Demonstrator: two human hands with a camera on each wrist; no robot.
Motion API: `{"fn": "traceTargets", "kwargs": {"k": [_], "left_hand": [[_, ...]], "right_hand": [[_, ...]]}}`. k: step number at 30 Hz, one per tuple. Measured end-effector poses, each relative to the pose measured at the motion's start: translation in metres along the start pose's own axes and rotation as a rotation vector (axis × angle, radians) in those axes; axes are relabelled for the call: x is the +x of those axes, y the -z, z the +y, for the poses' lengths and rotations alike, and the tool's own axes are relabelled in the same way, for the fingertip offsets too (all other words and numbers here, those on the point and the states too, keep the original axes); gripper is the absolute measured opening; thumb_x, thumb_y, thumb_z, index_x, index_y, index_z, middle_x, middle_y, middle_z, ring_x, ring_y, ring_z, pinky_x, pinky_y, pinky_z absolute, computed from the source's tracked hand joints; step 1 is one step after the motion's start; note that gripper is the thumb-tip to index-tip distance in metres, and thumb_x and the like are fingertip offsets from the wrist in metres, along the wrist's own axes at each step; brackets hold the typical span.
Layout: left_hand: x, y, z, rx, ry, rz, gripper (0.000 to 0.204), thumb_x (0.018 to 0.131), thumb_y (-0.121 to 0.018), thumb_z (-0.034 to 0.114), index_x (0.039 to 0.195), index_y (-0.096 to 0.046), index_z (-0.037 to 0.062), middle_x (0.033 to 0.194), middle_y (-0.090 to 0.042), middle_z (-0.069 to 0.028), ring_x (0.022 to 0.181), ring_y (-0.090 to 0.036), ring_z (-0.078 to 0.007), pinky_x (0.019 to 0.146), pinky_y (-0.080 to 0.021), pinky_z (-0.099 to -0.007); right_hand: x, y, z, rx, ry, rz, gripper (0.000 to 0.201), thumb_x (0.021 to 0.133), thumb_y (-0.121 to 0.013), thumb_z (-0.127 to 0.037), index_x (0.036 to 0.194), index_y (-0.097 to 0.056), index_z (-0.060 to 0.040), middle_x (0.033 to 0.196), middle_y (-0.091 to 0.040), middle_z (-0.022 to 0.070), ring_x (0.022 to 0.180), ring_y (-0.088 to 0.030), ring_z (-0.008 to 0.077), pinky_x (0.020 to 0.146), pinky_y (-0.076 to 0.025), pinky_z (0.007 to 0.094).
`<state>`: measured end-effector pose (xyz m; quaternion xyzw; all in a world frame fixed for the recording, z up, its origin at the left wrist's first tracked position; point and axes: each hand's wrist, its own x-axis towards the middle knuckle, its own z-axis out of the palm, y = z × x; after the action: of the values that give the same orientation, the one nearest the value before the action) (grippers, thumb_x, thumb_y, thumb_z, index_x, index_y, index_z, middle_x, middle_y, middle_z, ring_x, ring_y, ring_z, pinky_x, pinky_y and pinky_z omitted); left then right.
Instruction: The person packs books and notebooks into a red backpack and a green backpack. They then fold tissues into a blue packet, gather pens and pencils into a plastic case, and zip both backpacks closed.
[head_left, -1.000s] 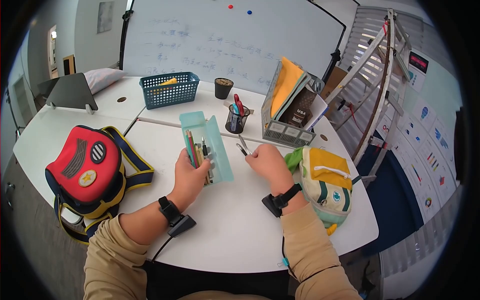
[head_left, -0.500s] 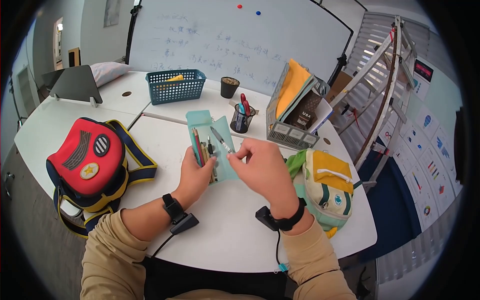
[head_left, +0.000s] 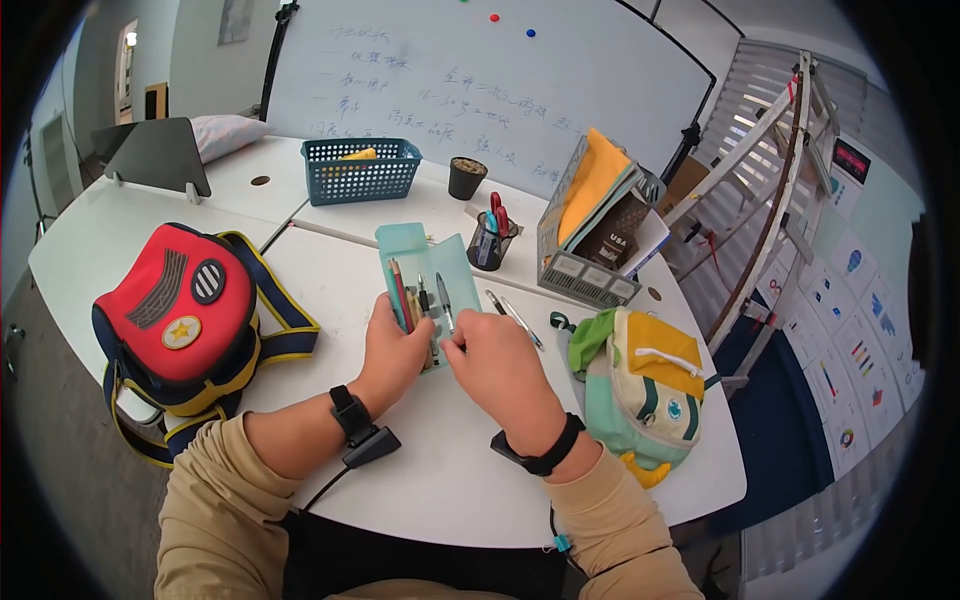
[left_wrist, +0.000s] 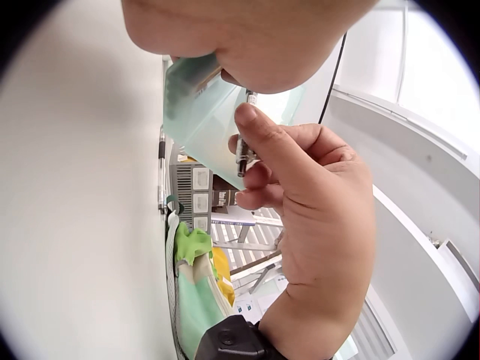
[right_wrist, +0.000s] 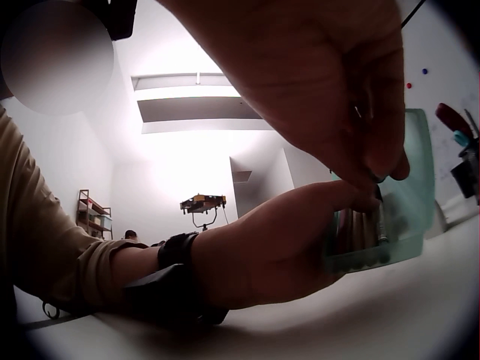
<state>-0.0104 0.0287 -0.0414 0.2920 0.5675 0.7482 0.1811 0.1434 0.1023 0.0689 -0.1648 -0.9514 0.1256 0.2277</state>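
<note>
My left hand [head_left: 393,345] grips an open teal pencil case [head_left: 402,238], its thumb lying over the pencils [head_left: 401,295] and a black pen [head_left: 424,296] inside. Over the case's right side, my right hand [head_left: 503,368] pinches a pen [head_left: 443,290] between thumb and fingers. That pen [left_wrist: 243,156] also shows in the left wrist view, close to the teal plastic. Two more pens [head_left: 519,322] lie on the table just beyond the right hand. In the right wrist view, the right fingertips are right at the case [right_wrist: 420,176], partly hiding its contents.
A red backpack [head_left: 170,300] lies at the left, a green and cream backpack [head_left: 650,400] at the right. Behind stand a blue basket [head_left: 362,180], a small pot [head_left: 467,180], a mesh pen cup [head_left: 490,250] and a grey file holder [head_left: 590,280].
From the table at the right of the case, my right hand has brought a pen leftward over the case. The left hand keeps its hold on the case.
</note>
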Motion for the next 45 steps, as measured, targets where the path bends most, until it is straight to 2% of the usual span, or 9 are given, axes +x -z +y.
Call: {"fn": "traceTargets", "kwargs": {"k": [5, 8, 11, 17, 20, 23, 32, 35, 45], "left_hand": [[-0.005, -0.003, 0.010, -0.040, 0.020, -0.008, 0.042, 0.106, -0.070, 0.003, 0.144, -0.053, -0.0041, 0.132, -0.072, -0.0154, 0.118, -0.073, -0.0192, 0.101, -0.063, -0.0381], [-0.006, -0.006, 0.010, 0.007, -0.005, -0.010, 0.042, 0.107, -0.070, 0.004, 0.144, -0.052, -0.0034, 0.132, -0.072, -0.0156, 0.117, -0.074, -0.0193, 0.101, -0.063, -0.0380], [-0.006, -0.006, 0.011, 0.010, 0.003, -0.022, 0.041, 0.109, -0.071, 0.003, 0.144, -0.052, -0.0027, 0.132, -0.072, -0.0156, 0.118, -0.073, -0.0194, 0.101, -0.063, -0.0376], [-0.004, -0.008, 0.006, -0.017, -0.036, -0.044, 0.037, 0.111, -0.071, 0.001, 0.143, -0.052, -0.0016, 0.132, -0.072, -0.0143, 0.120, -0.073, -0.0185, 0.102, -0.063, -0.0365], [-0.005, -0.007, 0.005, -0.019, -0.045, -0.055, 0.037, 0.112, -0.071, 0.002, 0.143, -0.051, -0.0014, 0.133, -0.072, -0.0138, 0.121, -0.072, -0.0180, 0.103, -0.063, -0.0364], [-0.004, -0.006, 0.003, 0.001, -0.047, -0.065, 0.037, 0.112, -0.071, 0.002, 0.143, -0.051, -0.0013, 0.134, -0.072, -0.0136, 0.122, -0.072, -0.0177, 0.104, -0.062, -0.0361], [-0.002, -0.007, 0.002, -0.061, -0.032, -0.078, 0.037, 0.113, -0.069, 0.000, 0.145, -0.050, -0.0003, 0.135, -0.071, -0.0135, 0.123, -0.072, -0.0175, 0.105, -0.062, -0.0361], [-0.003, -0.008, 0.004, -0.037, -0.052, -0.091, 0.037, 0.114, -0.069, 0.001, 0.145, -0.050, 0.0000, 0.135, -0.071, -0.0132, 0.123, -0.072, -0.0176, 0.106, -0.062, -0.0360], [-0.002, -0.008, 0.001, -0.104, -0.080, -0.118, 0.040, 0.115, -0.068, 0.001, 0.149, -0.048, 0.0015, 0.140, -0.069, -0.0121, 0.128, -0.069, -0.0176, 0.110, -0.060, -0.0371]], "right_hand": [[-0.002, -0.010, 0.005, -0.009, 0.033, -0.037, 0.016, 0.101, -0.080, -0.010, 0.104, -0.070, 0.0022, 0.095, -0.077, 0.0258, 0.093, -0.077, 0.0484, 0.081, -0.062, 0.0563], [-0.001, -0.021, 0.010, 0.006, 0.021, 0.025, 0.017, 0.099, -0.083, -0.010, 0.102, -0.070, 0.0003, 0.091, -0.078, 0.0233, 0.088, -0.077, 0.0473, 0.077, -0.061, 0.0549], [0.000, -0.025, 0.012, -0.002, 0.009, 0.017, 0.016, 0.101, -0.080, -0.009, 0.107, -0.068, 0.0001, 0.096, -0.077, 0.0228, 0.091, -0.075, 0.0485, 0.079, -0.060, 0.0561], [-0.002, -0.033, 0.019, -0.043, 0.110, 0.123, 0.015, 0.103, -0.075, -0.005, 0.117, -0.069, -0.0011, 0.116, -0.070, 0.0217, 0.100, -0.074, 0.0491, 0.084, -0.062, 0.0553], [-0.001, -0.033, 0.019, -0.075, 0.056, 0.088, 0.017, 0.103, -0.075, -0.005, 0.119, -0.069, -0.0021, 0.121, -0.068, 0.0211, 0.100, -0.074, 0.0484, 0.084, -0.062, 0.0550], [0.000, -0.035, 0.019, -0.085, 0.021, 0.087, 0.019, 0.103, -0.076, -0.007, 0.121, -0.069, -0.0032, 0.119, -0.069, 0.0203, 0.099, -0.075, 0.0475, 0.084, -0.063, 0.0546], [0.001, -0.032, 0.021, -0.036, 0.028, 0.092, 0.012, 0.104, -0.077, -0.010, 0.108, -0.073, 0.0002, 0.108, -0.073, 0.0193, 0.096, -0.076, 0.0462, 0.082, -0.063, 0.0540], [0.000, -0.036, 0.018, -0.094, 0.022, 0.137, 0.014, 0.104, -0.077, -0.012, 0.108, -0.073, 0.0007, 0.107, -0.073, 0.0193, 0.096, -0.076, 0.0457, 0.082, -0.063, 0.0542], [0.000, -0.035, 0.021, -0.118, -0.032, 0.107, 0.017, 0.103, -0.079, -0.016, 0.099, -0.078, 0.0004, 0.101, -0.078, 0.0204, 0.091, -0.078, 0.0443, 0.081, -0.064, 0.0528]]}}
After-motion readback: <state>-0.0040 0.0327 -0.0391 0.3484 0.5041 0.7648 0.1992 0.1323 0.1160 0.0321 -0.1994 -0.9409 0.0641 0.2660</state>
